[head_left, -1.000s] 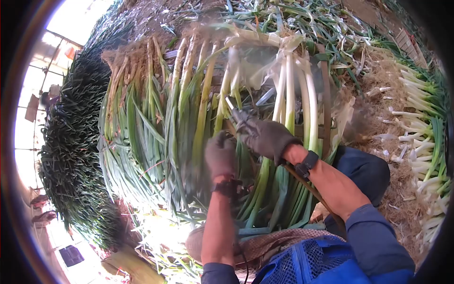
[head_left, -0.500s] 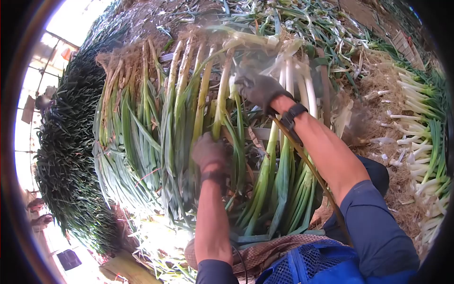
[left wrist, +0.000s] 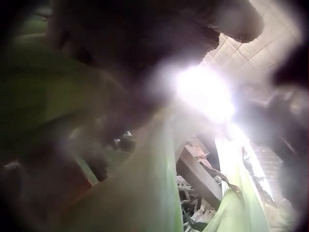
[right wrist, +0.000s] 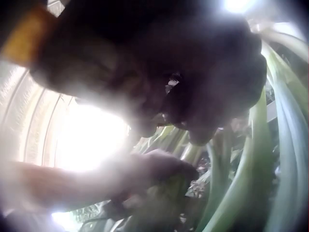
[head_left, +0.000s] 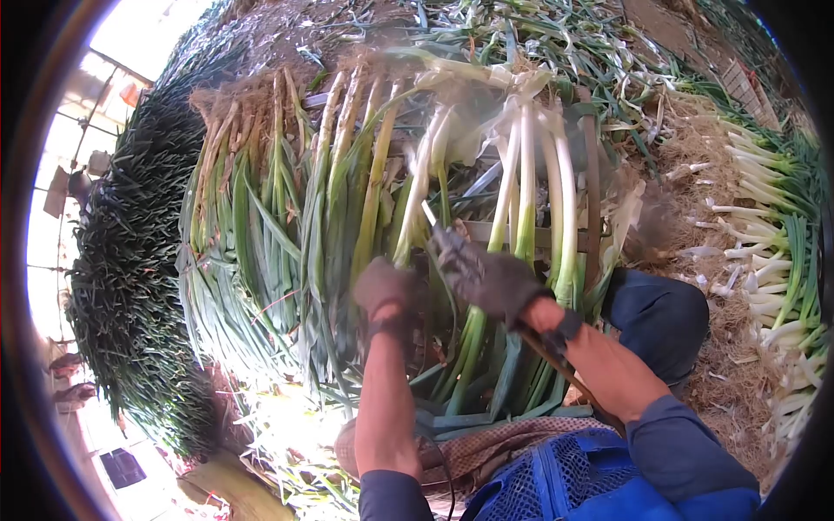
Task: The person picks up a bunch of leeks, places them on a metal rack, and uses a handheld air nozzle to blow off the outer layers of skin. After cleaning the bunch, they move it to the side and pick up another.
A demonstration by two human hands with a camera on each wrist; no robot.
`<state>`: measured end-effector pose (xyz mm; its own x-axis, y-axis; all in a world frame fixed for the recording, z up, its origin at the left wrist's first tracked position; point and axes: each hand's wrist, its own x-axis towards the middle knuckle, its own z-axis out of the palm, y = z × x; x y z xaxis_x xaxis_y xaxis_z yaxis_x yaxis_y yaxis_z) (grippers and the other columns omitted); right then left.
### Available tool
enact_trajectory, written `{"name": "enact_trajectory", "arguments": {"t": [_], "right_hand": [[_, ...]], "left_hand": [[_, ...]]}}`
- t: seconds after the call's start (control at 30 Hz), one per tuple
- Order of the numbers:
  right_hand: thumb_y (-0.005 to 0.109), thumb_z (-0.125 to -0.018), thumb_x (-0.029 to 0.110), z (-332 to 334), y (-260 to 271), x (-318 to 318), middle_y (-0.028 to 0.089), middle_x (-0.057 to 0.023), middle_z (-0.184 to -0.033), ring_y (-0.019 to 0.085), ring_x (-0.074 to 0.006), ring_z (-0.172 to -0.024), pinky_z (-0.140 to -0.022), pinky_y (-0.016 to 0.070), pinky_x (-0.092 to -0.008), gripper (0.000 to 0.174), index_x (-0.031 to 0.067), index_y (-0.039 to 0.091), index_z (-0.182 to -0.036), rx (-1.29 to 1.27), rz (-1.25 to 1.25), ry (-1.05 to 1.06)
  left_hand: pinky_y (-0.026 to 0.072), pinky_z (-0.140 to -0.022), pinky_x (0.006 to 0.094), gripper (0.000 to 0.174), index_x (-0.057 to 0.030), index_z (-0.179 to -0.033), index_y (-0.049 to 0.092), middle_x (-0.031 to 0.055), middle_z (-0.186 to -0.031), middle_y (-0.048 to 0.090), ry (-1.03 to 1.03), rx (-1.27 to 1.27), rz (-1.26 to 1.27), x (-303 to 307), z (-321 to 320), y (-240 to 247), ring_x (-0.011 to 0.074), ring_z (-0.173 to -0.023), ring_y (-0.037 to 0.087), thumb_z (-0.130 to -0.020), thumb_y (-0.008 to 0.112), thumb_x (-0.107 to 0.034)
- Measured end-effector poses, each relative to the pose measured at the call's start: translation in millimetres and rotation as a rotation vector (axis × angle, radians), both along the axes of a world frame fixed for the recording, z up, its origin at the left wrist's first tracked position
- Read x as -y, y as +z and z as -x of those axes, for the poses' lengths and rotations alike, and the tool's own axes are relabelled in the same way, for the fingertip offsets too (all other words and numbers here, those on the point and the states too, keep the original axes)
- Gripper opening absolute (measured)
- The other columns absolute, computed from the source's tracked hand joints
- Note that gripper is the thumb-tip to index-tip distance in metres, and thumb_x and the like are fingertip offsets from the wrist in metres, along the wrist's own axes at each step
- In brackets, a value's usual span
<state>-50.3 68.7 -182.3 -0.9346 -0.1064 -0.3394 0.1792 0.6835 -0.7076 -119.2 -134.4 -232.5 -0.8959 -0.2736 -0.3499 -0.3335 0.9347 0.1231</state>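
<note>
Leeks (head_left: 372,208) lie side by side, roots away from the body. My gloved left hand (head_left: 384,288) grips a leek (head_left: 417,195) by its green part; its upper part shows pale. Just to the right, my gloved right hand (head_left: 491,282) holds a thin nozzle (head_left: 429,214) with a pale tip, joined to a hose (head_left: 565,365). Cleaner white leeks (head_left: 526,174) lie beyond it. In the left wrist view a dark glove (left wrist: 135,38) is above pale stalks (left wrist: 164,179). The right wrist view shows the dark right glove (right wrist: 193,72) above the left hand (right wrist: 157,166).
A tall heap of dark green leaves (head_left: 139,260) stands at the left. Loose trimmings (head_left: 565,43) cover the ground at the far side. To the right are cut roots (head_left: 695,191) and a row of white-stemmed leeks (head_left: 769,260). A bent knee (head_left: 656,321) is near the right forearm.
The right hand went up toward the root end, then came back down toward the body with the nozzle. The leek at the left hand now shows a paler upper stem.
</note>
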Motion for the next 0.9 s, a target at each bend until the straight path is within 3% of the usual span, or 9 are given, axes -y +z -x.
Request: {"name": "enact_trajectory", "arguments": {"t": [0.13,0.33,0.37,0.47,0.57,0.63,0.73,0.8,0.9], "right_hand": [[0.069,-0.092,0.052,10,1,-6,0.073,-0.0257,-0.104,0.071,-0.0444,-0.094,-0.085,0.0566,-0.0499,0.071,0.0216,0.051,-0.153,0.02,-0.074,0.001],[0.067,-0.094,0.047,45,-15,2,0.075,-0.0212,-0.105,0.073,-0.0409,-0.096,-0.088,0.0568,-0.0496,0.06,0.0238,0.056,-0.149,-0.132,0.024,-0.008],[0.068,-0.093,0.044,60,-9,-2,0.075,-0.0208,-0.107,0.071,-0.0422,-0.097,-0.087,0.0561,-0.0499,0.058,0.02,0.059,-0.145,0.011,-0.114,-0.054],[0.068,-0.093,0.042,104,-22,-6,0.074,-0.0188,-0.112,0.071,-0.0411,-0.1,-0.089,0.0556,-0.0494,0.051,0.0186,0.063,-0.138,-0.123,-0.133,-0.094],[0.067,-0.094,0.041,133,-3,-10,0.074,-0.017,-0.118,0.07,-0.0397,-0.105,-0.093,0.0547,-0.048,0.049,0.0177,0.064,-0.137,-0.016,-0.267,-0.148],[0.066,-0.094,0.043,130,-13,-15,0.073,-0.0198,-0.119,0.069,-0.0401,-0.108,-0.095,0.0541,-0.0474,0.051,0.0171,0.063,-0.138,-0.104,-0.145,-0.132],[0.067,-0.094,0.045,119,-22,-18,0.072,-0.0239,-0.122,0.069,-0.0391,-0.111,-0.098,0.0537,-0.0452,0.059,0.009,0.061,-0.14,-0.131,-0.112,-0.111],[0.068,-0.094,0.046,109,-17,-23,0.072,-0.0248,-0.121,0.069,-0.0381,-0.112,-0.098,0.0538,-0.0441,0.064,0.0048,0.06,-0.141,-0.061,-0.237,-0.148],[0.069,-0.094,0.047,109,-61,-28,0.072,-0.0227,-0.124,0.071,-0.0335,-0.11,-0.098,0.0546,-0.0402,0.071,0.0038,0.054,-0.148,-0.154,0.027,-0.149]], "left_hand": [[0.057,-0.089,0.0484,0.053,-0.0081,-0.11,0.074,0.0196,-0.109,0.076,0.054,0.05,-0.03,2,-5,-2,0.0383,-0.106,0.073,-0.077,0.08,-0.05],[0.0537,-0.094,0.0488,0.04,-0.0041,-0.108,0.072,0.0264,-0.108,0.074,0.056,0.035,-0.157,1,-13,12,0.0457,-0.108,0.069,-0.084,0.073,-0.036],[0.0535,-0.094,0.049,0.038,-0.0042,-0.108,0.072,0.0262,-0.108,0.074,0.058,0.04,-0.173,2,-14,13,0.0459,-0.108,0.069,-0.085,0.071,-0.035],[0.0529,-0.093,0.0496,0.035,-0.0042,-0.107,0.072,0.0259,-0.108,0.073,0.069,0.041,-0.234,4,-15,13,0.0462,-0.107,0.069,-0.086,0.068,-0.033],[0.0534,-0.089,0.0495,0.038,-0.0063,-0.106,0.073,0.0231,-0.104,0.074,0.091,0.017,-0.27,7,-20,2,0.0432,-0.102,0.07,-0.084,0.072,-0.037],[0.0548,-0.081,0.049,0.044,-0.011,-0.106,0.076,0.0176,-0.098,0.077,0.079,-0.017,-0.241,12,-18,-11,0.0375,-0.095,0.073,-0.08,0.082,-0.046],[0.0527,-0.091,0.0499,0.035,-0.0042,-0.104,0.072,0.0253,-0.105,0.073,0.043,0.012,-0.266,9,-20,-8,0.0463,-0.104,0.068,-0.084,0.067,-0.032],[0.0529,-0.091,0.0501,0.034,-0.0044,-0.104,0.072,0.0251,-0.104,0.073,0.04,0.019,-0.275,2,-24,3,0.0463,-0.103,0.069,-0.084,0.068,-0.031],[0.0532,-0.089,0.0505,0.034,-0.0046,-0.103,0.072,0.0245,-0.103,0.074,0.011,0.024,-0.263,1,-24,7,0.0462,-0.101,0.069,-0.083,0.07,-0.032]]}}
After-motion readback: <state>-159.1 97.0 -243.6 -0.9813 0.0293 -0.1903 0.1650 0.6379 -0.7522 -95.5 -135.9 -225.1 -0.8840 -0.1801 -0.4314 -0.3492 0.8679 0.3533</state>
